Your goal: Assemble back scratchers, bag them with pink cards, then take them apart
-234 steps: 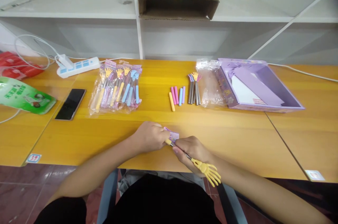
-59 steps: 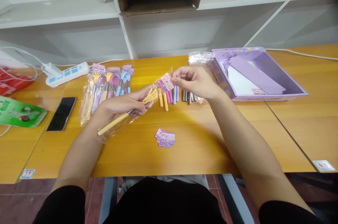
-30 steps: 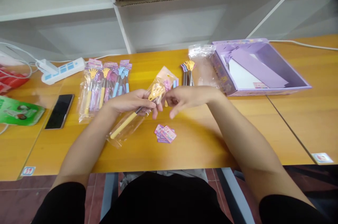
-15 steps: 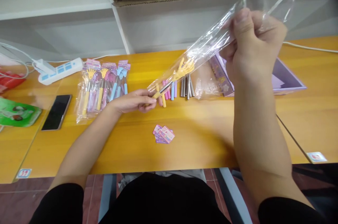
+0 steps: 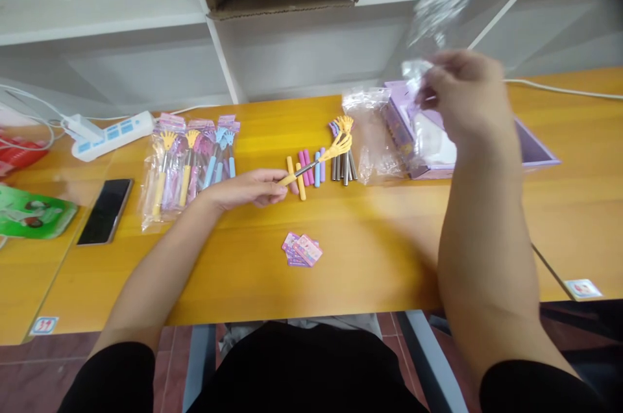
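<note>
Bare counter [image 5: 389,250] lies between my hands, open to its near edge; only the cards [image 5: 302,249] sit there. My left hand [image 5: 246,187] pinches the scratcher [image 5: 318,160] by its yellow grip, its claw head raised beyond my fingers over the loose grips [image 5: 306,169] and rods [image 5: 342,166]. My right hand [image 5: 462,98], blurred, is closed on the clear bag [image 5: 428,30]. Half a second ago the bag still sleeved the scratcher; now it is off.
</note>
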Demonstrator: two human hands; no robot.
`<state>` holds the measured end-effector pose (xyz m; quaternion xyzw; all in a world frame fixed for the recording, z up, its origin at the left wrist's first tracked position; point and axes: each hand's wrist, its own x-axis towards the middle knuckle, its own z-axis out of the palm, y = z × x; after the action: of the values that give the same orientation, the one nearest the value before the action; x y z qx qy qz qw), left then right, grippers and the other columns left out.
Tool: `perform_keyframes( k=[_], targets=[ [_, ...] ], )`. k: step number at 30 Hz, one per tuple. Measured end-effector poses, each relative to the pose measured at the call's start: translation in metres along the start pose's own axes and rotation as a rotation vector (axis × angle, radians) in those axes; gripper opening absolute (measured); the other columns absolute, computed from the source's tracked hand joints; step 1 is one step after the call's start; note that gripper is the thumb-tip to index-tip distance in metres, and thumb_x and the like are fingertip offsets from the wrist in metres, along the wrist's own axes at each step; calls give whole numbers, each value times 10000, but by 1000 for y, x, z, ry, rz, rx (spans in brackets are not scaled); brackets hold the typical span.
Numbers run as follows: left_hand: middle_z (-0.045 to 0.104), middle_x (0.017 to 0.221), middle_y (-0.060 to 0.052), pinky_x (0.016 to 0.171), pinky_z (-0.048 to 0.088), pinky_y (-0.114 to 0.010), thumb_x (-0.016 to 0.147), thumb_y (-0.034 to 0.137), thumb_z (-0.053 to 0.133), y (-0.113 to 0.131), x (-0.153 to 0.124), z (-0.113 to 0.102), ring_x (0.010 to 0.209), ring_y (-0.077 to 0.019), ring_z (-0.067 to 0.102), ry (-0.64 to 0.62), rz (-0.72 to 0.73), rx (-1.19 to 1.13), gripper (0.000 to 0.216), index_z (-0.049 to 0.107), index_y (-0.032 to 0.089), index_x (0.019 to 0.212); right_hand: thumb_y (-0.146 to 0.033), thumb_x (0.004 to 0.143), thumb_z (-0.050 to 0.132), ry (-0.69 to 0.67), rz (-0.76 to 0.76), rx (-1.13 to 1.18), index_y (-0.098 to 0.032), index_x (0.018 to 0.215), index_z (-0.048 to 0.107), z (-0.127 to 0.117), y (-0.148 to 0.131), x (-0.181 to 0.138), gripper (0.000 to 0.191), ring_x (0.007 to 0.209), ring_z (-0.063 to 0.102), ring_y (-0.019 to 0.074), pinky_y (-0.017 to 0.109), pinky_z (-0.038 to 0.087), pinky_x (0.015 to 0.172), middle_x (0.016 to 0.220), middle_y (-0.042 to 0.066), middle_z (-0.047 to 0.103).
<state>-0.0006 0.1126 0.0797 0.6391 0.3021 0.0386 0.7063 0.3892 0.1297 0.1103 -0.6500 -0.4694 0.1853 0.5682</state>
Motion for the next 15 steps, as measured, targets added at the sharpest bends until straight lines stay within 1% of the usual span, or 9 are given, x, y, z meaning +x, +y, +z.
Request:
perform_keyframes(
  k=[3,5,7,9,10,11,12,13,15],
  targets=[
    [456,777,29,525,199,-241,1006,380,650,-3,1,0,581,-92,267,-1,21,-29,218,692,197,1118,-53,964,547,-77,41,-471,-109,1293,686,14,31,3,361,809,663,202,384,492,855,868,116,727],
    [467,773,29,519,197,-245,1018,386,622,-6,2,-1,569,-93,241,11,46,-59,214,674,196,1104,-78,972,561,-137,56,-655,-84,1346,664,28,49,1,387,973,684,252,404,487,945,998,183,758],
    [475,774,28,517,206,-247,1033,388,597,-6,2,-1,562,-94,242,49,68,-72,202,649,202,1091,-116,972,575,-139,31,-757,-75,1358,647,38,61,-2,395,1115,666,317,451,477,995,1191,263,731],
    [472,774,33,527,225,-246,1045,381,576,-5,3,1,563,-96,267,123,82,-50,182,619,214,1101,-165,981,582,-60,-71,-795,-80,1354,638,42,63,-5,386,1217,623,361,489,461,1025,1374,318,640],
    [464,771,37,536,237,-245,1049,380,566,-4,3,3,568,-100,286,174,88,-23,174,603,219,1103,-199,987,597,-32,-131,-785,-96,1330,647,43,60,-7,362,1221,613,363,491,462,1020,1405,316,616],
    [452,765,42,546,248,-246,1050,384,559,-2,3,5,576,-105,305,237,97,19,168,586,222,1084,-242,989,625,-44,-181,-745,-120,1283,666,43,53,-9,321,1179,621,349,479,473,993,1374,291,632],
    [435,757,46,557,259,-248,1047,393,559,0,4,8,588,-111,325,307,106,83,171,567,222,1044,-296,982,671,-124,-213,-676,-151,1211,689,44,44,-14,272,1094,639,321,454,488,944,1283,246,675],
    [419,746,49,567,267,-253,1039,404,568,2,4,11,600,-117,341,382,115,170,190,542,223,986,-360,958,733,-278,-228,-588,-181,1118,705,47,34,-21,242,983,647,285,421,499,875,1145,186,712],
    [414,719,49,588,280,-269,1008,403,604,5,5,18,616,-128,365,514,119,404,263,474,229,860,-508,853,868,-708,-218,-372,-221,912,687,57,11,-41,345,769,608,209,352,483,721,859,64,691]
  ],
)
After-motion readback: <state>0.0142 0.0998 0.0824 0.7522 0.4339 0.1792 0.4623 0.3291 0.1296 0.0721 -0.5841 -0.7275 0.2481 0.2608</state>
